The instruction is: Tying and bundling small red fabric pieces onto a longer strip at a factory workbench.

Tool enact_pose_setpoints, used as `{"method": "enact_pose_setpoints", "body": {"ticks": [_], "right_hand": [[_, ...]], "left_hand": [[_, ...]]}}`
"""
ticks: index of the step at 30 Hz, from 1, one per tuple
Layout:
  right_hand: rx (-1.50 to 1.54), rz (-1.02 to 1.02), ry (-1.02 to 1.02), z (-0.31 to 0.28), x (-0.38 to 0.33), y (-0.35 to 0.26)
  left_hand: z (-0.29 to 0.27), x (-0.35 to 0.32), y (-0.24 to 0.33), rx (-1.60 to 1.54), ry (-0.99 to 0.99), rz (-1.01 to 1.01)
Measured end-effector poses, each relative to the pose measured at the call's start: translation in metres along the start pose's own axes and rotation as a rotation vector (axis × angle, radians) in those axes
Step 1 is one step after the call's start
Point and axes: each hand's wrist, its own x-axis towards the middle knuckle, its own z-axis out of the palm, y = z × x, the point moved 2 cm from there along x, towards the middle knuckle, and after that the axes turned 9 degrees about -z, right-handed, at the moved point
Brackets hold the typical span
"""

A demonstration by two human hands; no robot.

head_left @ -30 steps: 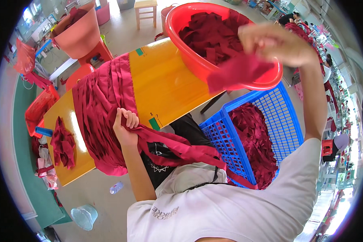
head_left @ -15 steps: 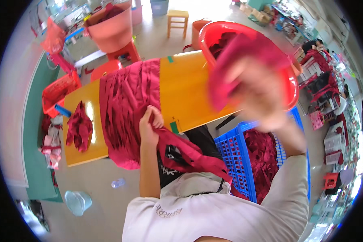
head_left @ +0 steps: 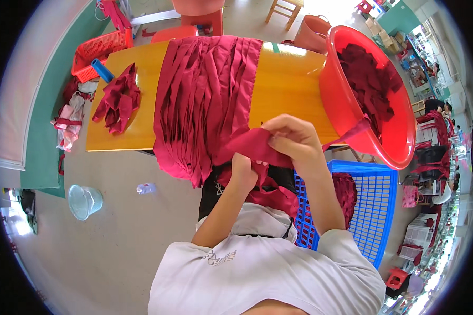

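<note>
Close together at the table's near edge, both my hands grip a dark red fabric strip (head_left: 252,144). My right hand (head_left: 295,137) pinches its upper edge between thumb and fingers. Lower down and to the left, my left hand (head_left: 245,170) is closed on the cloth, its fingers partly hidden. More of the red fabric (head_left: 278,197) hangs below onto my lap. Just behind the hands, a broad layered stack of similar strips (head_left: 205,94) lies across the yellow table (head_left: 289,79) and droops over the near edge.
A red basin (head_left: 347,105) with crumpled red cloth stands at the table's right end. Below it is a blue crate (head_left: 370,210) holding more cloth. A small red pile (head_left: 120,102) lies on the table's left. On the floor are a pale bucket (head_left: 85,202) and a plastic bottle (head_left: 146,188).
My right hand has come down and left from near the red basin with a piece of cloth, and now meets my left hand. The view has shifted, showing the table higher up.
</note>
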Motion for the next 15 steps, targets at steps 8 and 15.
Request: {"method": "enact_pose_setpoints", "body": {"ticks": [8, 15], "right_hand": [[-0.321, 0.353, 0.120, -0.010, -0.050, 0.047], [-0.423, 0.215, -0.248, -0.006, -0.053, 0.037]], "left_hand": [[0.009, 0.010, 0.023, -0.022, -0.227, 0.023], [0.018, 0.013, 0.015, 0.127, -0.098, 0.025]]}}
